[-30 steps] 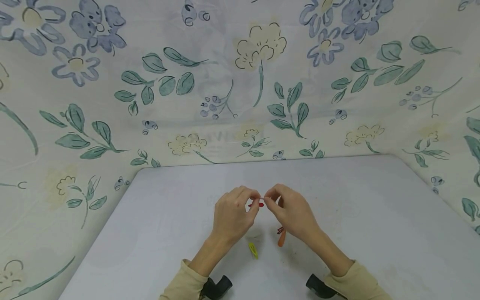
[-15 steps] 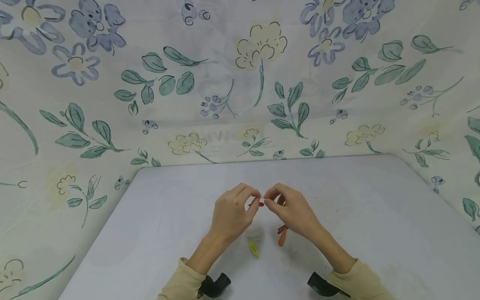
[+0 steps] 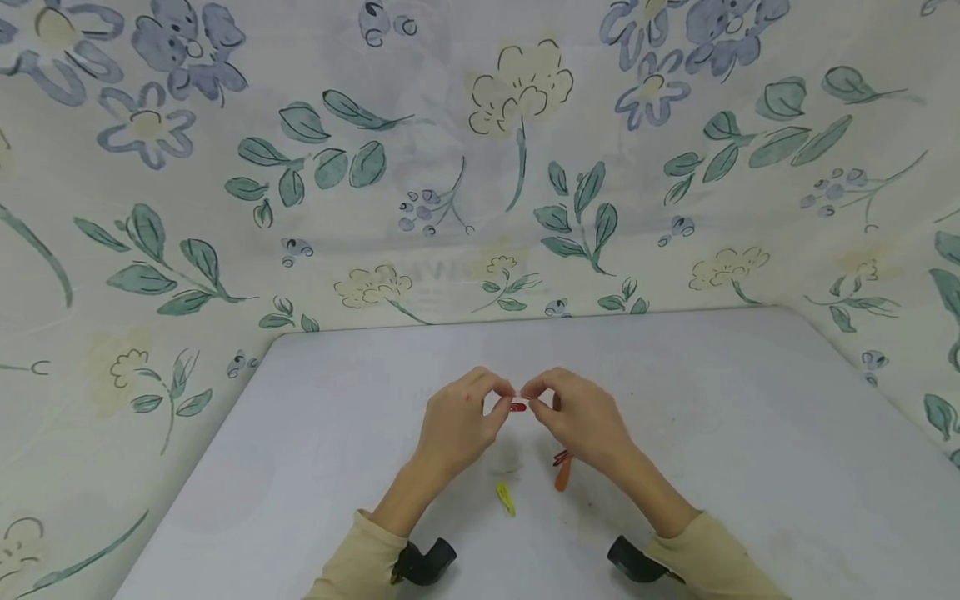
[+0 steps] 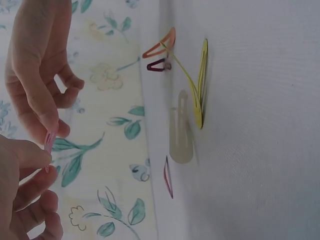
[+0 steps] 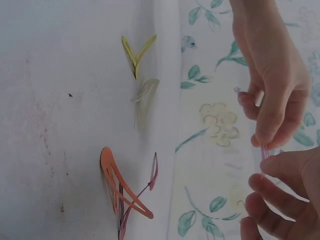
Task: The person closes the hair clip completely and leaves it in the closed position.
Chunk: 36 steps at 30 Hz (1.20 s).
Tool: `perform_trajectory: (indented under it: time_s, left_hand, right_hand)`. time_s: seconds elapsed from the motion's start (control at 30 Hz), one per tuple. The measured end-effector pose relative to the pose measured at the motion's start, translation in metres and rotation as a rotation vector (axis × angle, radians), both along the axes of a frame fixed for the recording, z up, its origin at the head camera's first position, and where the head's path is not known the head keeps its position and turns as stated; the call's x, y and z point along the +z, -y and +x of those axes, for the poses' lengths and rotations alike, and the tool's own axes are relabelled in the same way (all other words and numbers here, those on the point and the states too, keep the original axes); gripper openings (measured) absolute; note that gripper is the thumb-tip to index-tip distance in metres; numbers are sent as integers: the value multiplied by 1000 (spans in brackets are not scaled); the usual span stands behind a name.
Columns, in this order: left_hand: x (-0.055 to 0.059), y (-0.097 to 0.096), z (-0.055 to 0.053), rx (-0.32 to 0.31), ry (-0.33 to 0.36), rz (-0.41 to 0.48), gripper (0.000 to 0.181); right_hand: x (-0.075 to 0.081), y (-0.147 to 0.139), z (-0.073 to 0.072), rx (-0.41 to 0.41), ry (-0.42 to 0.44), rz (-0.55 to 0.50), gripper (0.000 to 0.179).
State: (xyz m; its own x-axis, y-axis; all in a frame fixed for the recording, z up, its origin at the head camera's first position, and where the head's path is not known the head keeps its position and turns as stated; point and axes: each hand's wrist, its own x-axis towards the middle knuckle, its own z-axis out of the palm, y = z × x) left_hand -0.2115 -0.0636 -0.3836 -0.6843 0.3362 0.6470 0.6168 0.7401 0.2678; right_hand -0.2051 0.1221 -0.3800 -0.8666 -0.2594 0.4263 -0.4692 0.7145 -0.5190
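Two-handed pinch: left hand (image 3: 457, 422), right hand (image 3: 588, 421) on pink clip (image 4: 49, 142), short of far edge of desk (image 3: 795, 433). Light, even pressure suits.

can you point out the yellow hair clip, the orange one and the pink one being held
Yellow hair clip (image 3: 506, 498), head view, on its middle.
Orange hair clip (image 5: 106, 158), right wrist view, on its rounded end.
Pink hair clip (image 4: 49, 143), left wrist view, on its exposed middle.

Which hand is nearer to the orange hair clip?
Right: the right hand is just beyond the orange hair clip; the left hand is farther off, beyond it and to its left.
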Motion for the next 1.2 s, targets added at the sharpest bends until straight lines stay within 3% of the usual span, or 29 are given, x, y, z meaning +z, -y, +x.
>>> perform_trajectory:
  time_s: [0.3, 0.63, 0.8, 0.97, 1.2]
  left_hand:
    - [-8, 8, -12, -13, 223, 107, 7]
    - [-18, 13, -20, -7, 380, 154, 5]
    - [-26, 15, -24, 2, 476, 138, 6]
    - [-31, 16, -25, 4, 529, 124, 7]
    - [-38, 18, -29, -33, 624, 73, 11]
  right_hand:
    - [-6, 3, -11, 10, 53, 5, 13]
    - [-18, 10, -23, 29, 115, 56, 10]
    - [-25, 11, -27, 28, 151, 81, 10]
    - [-30, 13, -28, 41, 226, 111, 15]
    - [-33, 14, -29, 39, 291, 155, 19]
